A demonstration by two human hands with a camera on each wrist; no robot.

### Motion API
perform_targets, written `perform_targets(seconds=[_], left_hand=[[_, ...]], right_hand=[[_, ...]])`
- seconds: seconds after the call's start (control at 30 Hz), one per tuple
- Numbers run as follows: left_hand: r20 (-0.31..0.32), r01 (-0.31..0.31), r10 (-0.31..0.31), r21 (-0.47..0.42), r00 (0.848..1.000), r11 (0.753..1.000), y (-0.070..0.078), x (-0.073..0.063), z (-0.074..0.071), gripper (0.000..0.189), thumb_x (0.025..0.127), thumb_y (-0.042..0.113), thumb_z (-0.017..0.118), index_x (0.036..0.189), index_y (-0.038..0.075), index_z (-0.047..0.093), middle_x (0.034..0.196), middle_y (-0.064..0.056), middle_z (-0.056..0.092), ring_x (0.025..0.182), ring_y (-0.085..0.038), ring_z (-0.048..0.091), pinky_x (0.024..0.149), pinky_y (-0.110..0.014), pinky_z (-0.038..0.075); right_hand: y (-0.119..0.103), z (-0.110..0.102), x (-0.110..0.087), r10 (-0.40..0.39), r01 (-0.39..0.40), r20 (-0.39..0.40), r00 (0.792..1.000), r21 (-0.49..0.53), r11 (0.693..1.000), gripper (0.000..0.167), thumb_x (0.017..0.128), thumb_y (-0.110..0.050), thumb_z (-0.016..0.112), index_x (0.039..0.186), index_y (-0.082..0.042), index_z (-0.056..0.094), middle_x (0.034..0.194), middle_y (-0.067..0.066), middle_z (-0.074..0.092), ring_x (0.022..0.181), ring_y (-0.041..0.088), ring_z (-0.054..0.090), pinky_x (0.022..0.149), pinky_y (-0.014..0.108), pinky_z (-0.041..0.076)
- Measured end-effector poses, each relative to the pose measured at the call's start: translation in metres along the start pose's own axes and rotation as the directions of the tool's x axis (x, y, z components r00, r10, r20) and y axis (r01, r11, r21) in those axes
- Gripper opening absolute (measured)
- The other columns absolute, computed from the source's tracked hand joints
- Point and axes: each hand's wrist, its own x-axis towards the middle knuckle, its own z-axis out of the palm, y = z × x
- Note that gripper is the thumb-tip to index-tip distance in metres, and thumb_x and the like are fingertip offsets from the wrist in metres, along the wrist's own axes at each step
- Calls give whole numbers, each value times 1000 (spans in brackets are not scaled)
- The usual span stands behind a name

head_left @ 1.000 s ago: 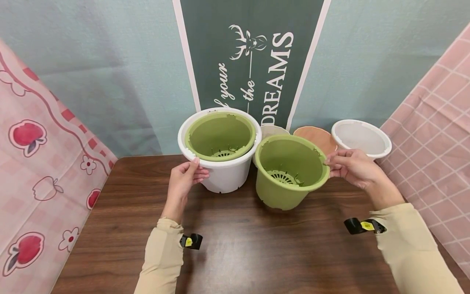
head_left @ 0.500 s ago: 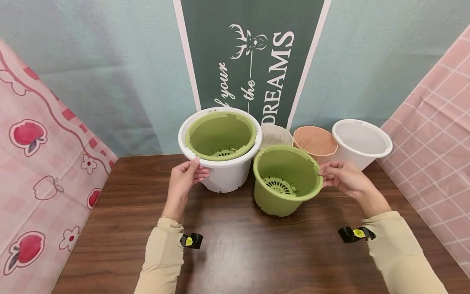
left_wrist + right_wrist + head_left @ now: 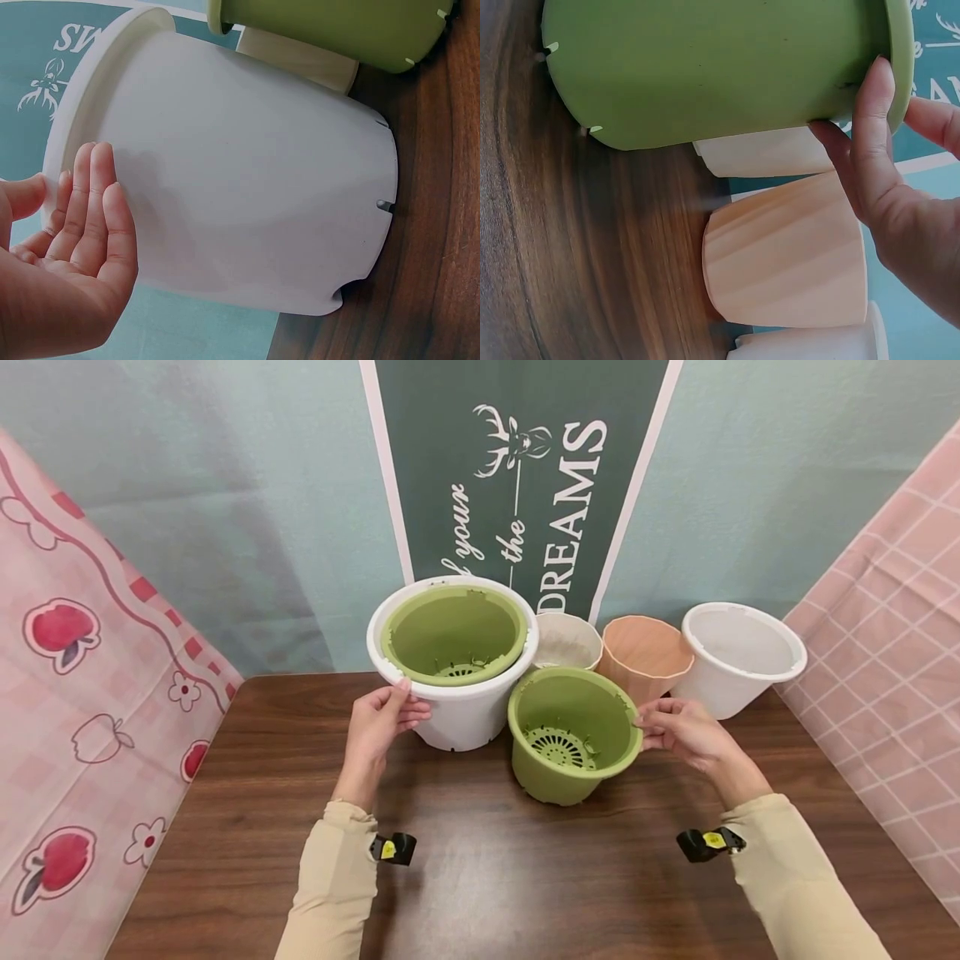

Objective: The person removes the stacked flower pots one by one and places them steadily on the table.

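A large white plant pot point(image 3: 465, 722) stands at the back of the table with a green plant pot point(image 3: 450, 631) nested inside it. My left hand point(image 3: 375, 718) pinches the white pot's rim at its front left, thumb on top and fingers under the lip; the left wrist view shows the white pot's side point(image 3: 240, 172). To the right is a second green pot point(image 3: 555, 777) with a slotted bottom. My right hand point(image 3: 686, 731) pinches that pot's rim on its right side. In the right wrist view the green pot's base point(image 3: 585, 97) is close to the wooden surface.
Behind the second green pot stand a cream pot point(image 3: 566, 642), an orange pot point(image 3: 648, 660) and a smaller white pot point(image 3: 738, 664) in a row. The dark wooden table point(image 3: 487, 877) runs toward me. Fabric curtains point(image 3: 247, 527) hang behind and on both sides.
My right hand has brought the second green pot toward me, lower and slightly left, uncovering more of the cream and orange pots. The left hand keeps its grip on the white pot.
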Motion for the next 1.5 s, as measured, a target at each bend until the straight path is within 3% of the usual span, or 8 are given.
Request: perform_targets(seconds=[0.67, 1.5], left_hand=[[1, 3, -3, -4, 1000, 1000, 1, 0, 0, 33, 94, 24, 52, 89, -7, 56, 68, -3, 66, 63, -11, 65, 66, -28, 54], [-2, 23, -23, -2, 1000, 1000, 1, -1, 0, 34, 94, 25, 52, 91, -8, 56, 70, -5, 67, 64, -11, 66, 64, -25, 53]], right_hand=[[0, 5, 6, -3, 3, 11, 1000, 3, 1000, 21, 89, 14, 40, 85, 4, 58, 76, 11, 65, 66, 21, 66, 62, 31, 55], [-12, 2, 5, 59, -61, -40, 997, -49, 997, 22, 92, 7, 42, 87, 0, 62, 82, 10, 65, 73, 20, 65, 68, 32, 54]])
